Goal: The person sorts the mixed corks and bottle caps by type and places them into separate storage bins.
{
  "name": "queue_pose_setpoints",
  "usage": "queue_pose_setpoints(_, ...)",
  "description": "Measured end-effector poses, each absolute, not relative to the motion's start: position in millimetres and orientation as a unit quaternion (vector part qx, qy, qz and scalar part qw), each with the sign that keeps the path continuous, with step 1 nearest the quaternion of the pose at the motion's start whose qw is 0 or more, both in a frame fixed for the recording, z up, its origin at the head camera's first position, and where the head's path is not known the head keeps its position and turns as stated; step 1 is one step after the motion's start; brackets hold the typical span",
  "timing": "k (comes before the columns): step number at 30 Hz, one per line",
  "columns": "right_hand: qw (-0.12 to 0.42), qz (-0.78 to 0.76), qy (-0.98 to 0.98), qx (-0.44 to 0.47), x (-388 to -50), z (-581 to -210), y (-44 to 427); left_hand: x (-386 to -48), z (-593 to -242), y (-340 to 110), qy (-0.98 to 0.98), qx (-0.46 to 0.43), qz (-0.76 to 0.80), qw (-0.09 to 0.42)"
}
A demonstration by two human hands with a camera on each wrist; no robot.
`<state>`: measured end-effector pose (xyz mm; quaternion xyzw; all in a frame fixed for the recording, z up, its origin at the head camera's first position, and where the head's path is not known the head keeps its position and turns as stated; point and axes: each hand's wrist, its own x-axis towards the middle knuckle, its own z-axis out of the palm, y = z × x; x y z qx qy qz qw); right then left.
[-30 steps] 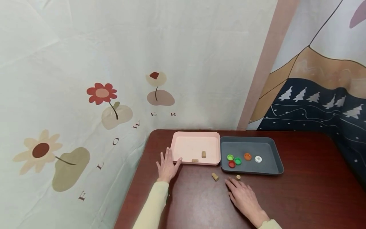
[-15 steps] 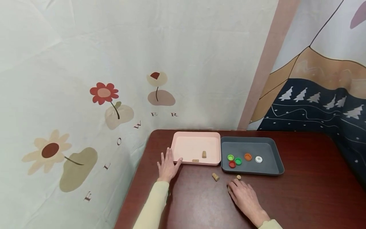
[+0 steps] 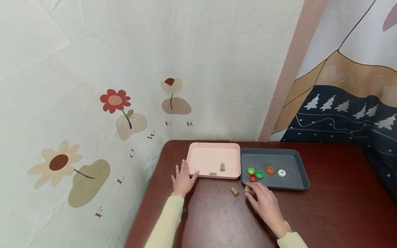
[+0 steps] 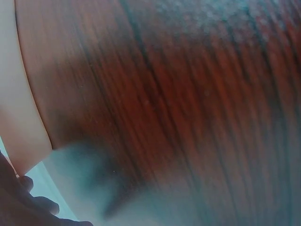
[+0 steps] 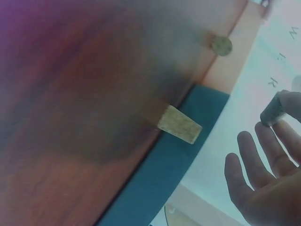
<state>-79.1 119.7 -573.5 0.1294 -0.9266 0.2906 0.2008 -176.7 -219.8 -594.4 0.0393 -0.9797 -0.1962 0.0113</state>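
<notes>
My right hand (image 3: 266, 206) pinches a tan cork (image 3: 247, 189) between thumb and forefinger, just in front of the dark grey tray (image 3: 302, 172). The same held cork (image 5: 273, 111) shows in the right wrist view, other fingers spread. To its left a second cork (image 3: 234, 191) lies on the table. An upright cork (image 5: 179, 125) stands near the grey tray's side in the right wrist view; the hand hides it in the head view. My left hand (image 3: 183, 181) rests with straight fingers at the near left corner of the pink tray (image 3: 214, 147).
Two corks lie in the pink tray, one cork (image 3: 222, 167) upright-looking and one cork (image 3: 212, 174) by the front wall. Several round caps are in the grey tray, including a red cap (image 3: 253, 178), an orange cap (image 3: 270, 170) and a white cap (image 3: 281, 173). Behind hangs a printed curtain (image 3: 217, 86).
My right hand has pinched a cork and moved it forward toward the trays, now covering the upright cork. The left hand stays at the pink tray.
</notes>
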Motion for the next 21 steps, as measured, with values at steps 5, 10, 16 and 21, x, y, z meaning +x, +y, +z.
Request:
queue_pose_setpoints(5,0.214,0.316,-0.917,0.116,-88,-566,117,-177,-595,-220,-0.979,0.035,-0.2,0.018)
queue_pose_setpoints(10,0.206,0.34,-0.912,0.103,-94,-564,113,-177,-593,-219,-0.979,0.037,-0.201,0.011)
queue_pose_setpoints(16,0.183,0.363,-0.91,0.081,-106,-564,106,-177,-592,-218,-0.978,0.036,-0.205,0.016)
queue_pose_setpoints(21,0.162,0.373,-0.911,0.066,-121,-567,98,-178,-596,-219,-0.979,0.036,-0.199,0.014)
